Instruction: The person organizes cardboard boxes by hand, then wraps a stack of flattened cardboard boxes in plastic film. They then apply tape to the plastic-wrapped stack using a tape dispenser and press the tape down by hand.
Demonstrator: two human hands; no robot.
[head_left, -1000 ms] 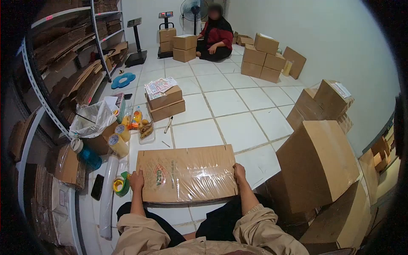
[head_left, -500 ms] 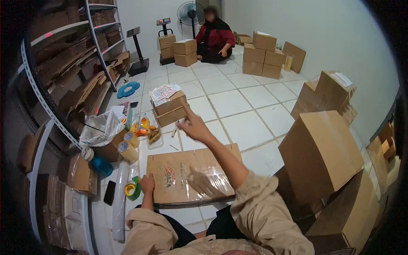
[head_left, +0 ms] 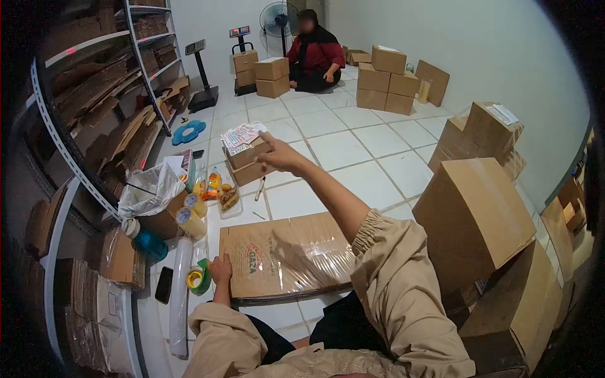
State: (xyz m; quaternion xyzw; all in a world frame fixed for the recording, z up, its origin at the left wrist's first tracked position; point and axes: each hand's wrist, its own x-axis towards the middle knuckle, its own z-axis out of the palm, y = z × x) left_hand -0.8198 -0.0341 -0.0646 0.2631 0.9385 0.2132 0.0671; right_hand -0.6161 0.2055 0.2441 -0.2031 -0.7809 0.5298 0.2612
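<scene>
Brown cardboard, glossy wrinkled film — left hand at edge, grip unclear — right hand open

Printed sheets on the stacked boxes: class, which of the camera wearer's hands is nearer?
Right. The right hand is stretched out beside the printed sheets; the left hand is farther off, at the wrapped cardboard's left edge.

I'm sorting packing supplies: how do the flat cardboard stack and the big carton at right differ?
The flat cardboard stack lies flat; the big carton rests tilted on another box. The stack looks printed and shiny; the carton's visible sides look plain and matte. Both are brown cardboard.
</scene>
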